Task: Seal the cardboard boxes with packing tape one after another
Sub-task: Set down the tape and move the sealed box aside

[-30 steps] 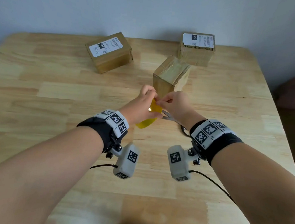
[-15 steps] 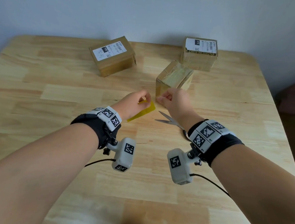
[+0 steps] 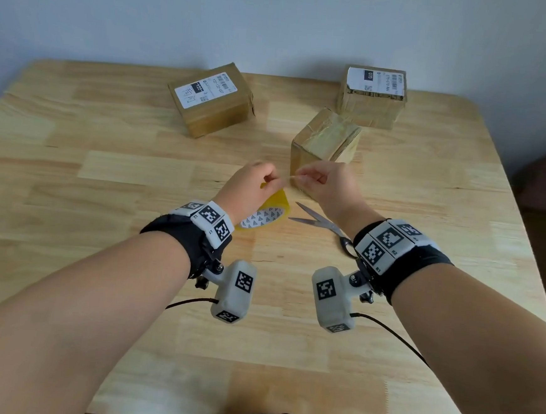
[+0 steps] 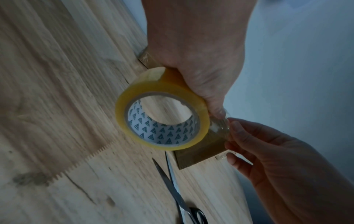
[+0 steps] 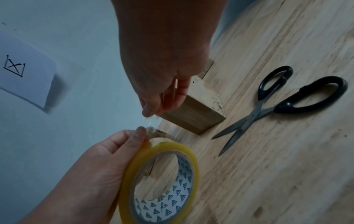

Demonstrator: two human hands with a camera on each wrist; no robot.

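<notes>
Left hand (image 3: 253, 185) holds the tape (image 4: 161, 121); right hand (image 3: 324, 183) pinches its loose end.
Next, pull more out toward the box (image 3: 323, 147) just past the hands.

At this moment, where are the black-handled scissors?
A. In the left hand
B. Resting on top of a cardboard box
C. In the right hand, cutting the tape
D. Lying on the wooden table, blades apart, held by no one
D: the black-handled scissors lie on the wooden table, blades apart, while the left hand holds the yellowish roll of clear packing tape and the right hand pinches its free end.
</notes>
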